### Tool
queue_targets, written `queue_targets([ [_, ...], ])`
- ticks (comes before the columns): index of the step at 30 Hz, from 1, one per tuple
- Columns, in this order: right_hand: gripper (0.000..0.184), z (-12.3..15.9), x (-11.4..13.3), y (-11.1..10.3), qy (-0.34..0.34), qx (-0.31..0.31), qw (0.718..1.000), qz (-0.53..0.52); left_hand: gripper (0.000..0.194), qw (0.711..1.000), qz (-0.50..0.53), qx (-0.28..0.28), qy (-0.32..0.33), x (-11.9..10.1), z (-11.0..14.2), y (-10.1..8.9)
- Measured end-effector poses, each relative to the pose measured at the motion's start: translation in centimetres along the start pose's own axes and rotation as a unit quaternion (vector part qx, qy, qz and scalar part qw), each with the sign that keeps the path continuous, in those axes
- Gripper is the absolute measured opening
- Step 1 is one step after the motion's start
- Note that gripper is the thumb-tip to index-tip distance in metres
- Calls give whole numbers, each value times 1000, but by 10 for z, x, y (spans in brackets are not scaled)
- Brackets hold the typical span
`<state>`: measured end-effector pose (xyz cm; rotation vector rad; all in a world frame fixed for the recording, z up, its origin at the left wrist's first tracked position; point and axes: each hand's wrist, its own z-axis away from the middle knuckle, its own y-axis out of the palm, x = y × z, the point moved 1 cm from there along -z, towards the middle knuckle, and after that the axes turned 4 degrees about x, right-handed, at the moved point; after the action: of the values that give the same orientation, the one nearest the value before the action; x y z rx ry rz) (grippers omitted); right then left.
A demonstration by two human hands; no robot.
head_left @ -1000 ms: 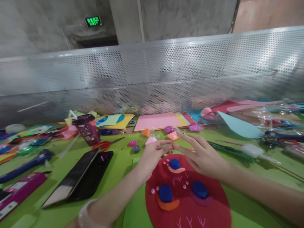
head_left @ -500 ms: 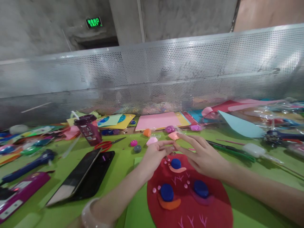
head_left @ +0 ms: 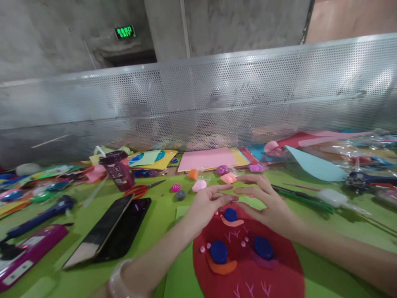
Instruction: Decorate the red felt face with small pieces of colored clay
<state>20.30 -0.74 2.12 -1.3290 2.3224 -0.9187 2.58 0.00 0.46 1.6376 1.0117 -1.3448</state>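
Observation:
My left hand [head_left: 206, 207] is over the top edge of a red paper oval [head_left: 248, 281], thumb and fingers together with a small pink piece of clay [head_left: 233, 198] at their tips. Facing it, my right hand [head_left: 266, 203] has its fingers apart and bent, with nothing visible between them. Stuck on the oval are blue clay discs [head_left: 218, 251], an orange clay crescent [head_left: 221, 268], a purple crescent [head_left: 266, 263], a peach crescent [head_left: 232, 222] and tiny pink balls [head_left: 202, 249]. Pink branching lines are drawn on it.
Clay packets, among them a peach one [head_left: 228, 178] and an orange one [head_left: 192, 174], lie beyond my hands. To the left are red-handled scissors [head_left: 136, 191], a purple cup [head_left: 118, 169], a phone [head_left: 102, 231] and a power strip [head_left: 34, 256]. A perforated metal panel [head_left: 186, 99] stands behind.
My hands have moved apart at the fingertips, which were touching. The right fingers have lifted and spread, and the small pink piece now shows at my left fingertips.

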Motion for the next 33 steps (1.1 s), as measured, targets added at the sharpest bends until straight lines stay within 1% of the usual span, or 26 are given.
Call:
queue_targets([
  [5, 15, 1, 2, 0, -4, 12, 1000, -1, 42, 1000, -21, 15, -12, -1, 0, 2],
  [10, 13, 3, 1, 2, 9, 7, 1000, -5, 45, 999, -45, 28, -14, -1, 0, 3],
  [15, 11, 2, 0, 3, 9, 3, 1000, -17, 44, 998, -60, 25, -14, 2, 0, 1],
  [20, 13, 3, 0, 3, 17, 7, 1000, -19, 47, 998, -63, 21, -21, 2, 0, 2],
  [24, 11, 4, -1, 4, 3, 1, 1000, -13, 50, 998, -50, 27, -28, -1, 1, 3],
  [29, 10, 6, -3, 5, -13, -13, 1000, -3, 51, 998, -53, 38, -21, 0, 1, 3],
  [33, 10, 6, -1, 4, -20, -11, 1000, 2, 48, 998, -53, 38, -25, 1, 1, 3],
])
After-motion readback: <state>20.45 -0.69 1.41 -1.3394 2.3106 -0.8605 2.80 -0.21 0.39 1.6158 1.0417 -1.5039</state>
